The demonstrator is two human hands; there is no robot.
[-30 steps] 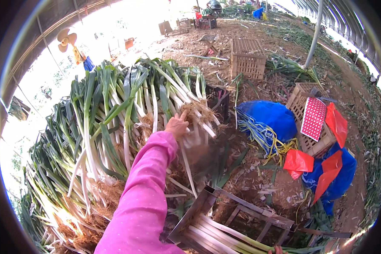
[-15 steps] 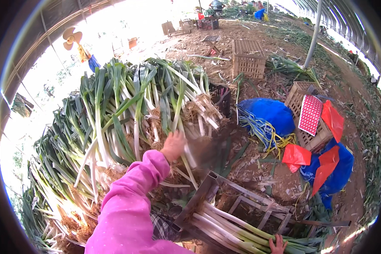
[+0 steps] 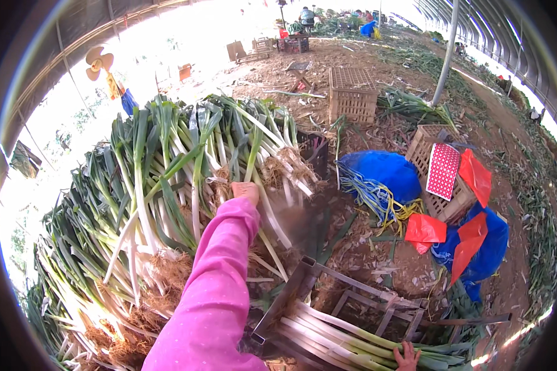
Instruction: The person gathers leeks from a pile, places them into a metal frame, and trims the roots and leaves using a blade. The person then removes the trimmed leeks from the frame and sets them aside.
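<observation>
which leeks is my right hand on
The small bunch in the metal frame: your right hand touches it, while the big pile lies farther left.

Gap over bare soil (image 3: 408, 269), metal frame (image 3: 365, 285) nearer, leek pile (image 3: 158, 213) blocking left

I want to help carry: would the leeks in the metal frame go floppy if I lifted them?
Those leeks would probably stay fairly stiff along their thick, straight white stems. The thin green leaves might droop, though. Pushed sideways, the rounded stems could roll a little.
</observation>
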